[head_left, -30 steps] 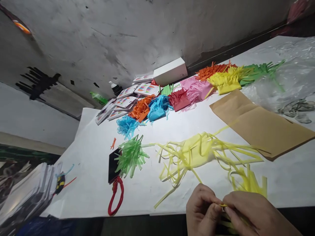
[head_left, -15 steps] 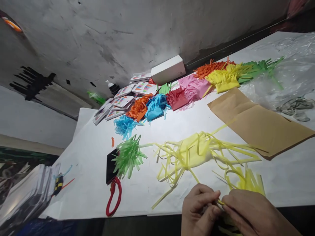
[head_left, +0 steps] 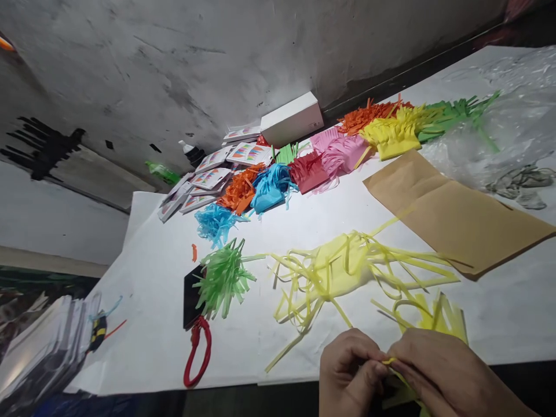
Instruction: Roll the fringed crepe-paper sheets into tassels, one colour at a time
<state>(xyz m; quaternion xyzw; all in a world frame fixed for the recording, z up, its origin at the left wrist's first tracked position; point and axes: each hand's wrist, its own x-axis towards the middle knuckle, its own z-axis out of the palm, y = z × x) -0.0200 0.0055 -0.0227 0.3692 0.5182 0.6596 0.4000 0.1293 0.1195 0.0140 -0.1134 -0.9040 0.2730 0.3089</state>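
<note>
At the table's front edge, my left hand (head_left: 354,370) and my right hand (head_left: 438,368) meet, fingertips nearly touching. Both pinch a small piece of yellow fringed tissue paper (head_left: 390,361), whose strips hang down below the fingers; much of it is hidden by the hands. Just behind the right hand lies a bunch of yellow paper strips (head_left: 447,315). Further in, a spread-out sheet of yellow fringed tissue paper (head_left: 341,263) rests on the white table covering, its long strips tangled to both sides.
A green paper tassel (head_left: 226,278) lies partly over a dark phone (head_left: 191,298) with a red cord loop (head_left: 208,353). Behind are coloured fringed bundles (head_left: 269,188), printed packets (head_left: 211,178) and a white box (head_left: 292,120). Brown paper (head_left: 456,220) and clear plastic (head_left: 516,116) lie right.
The view has shifted slightly. My fingertips have drawn closer together on the yellow paper, and the right hand has turned a little. Things on the table have stayed in place.
</note>
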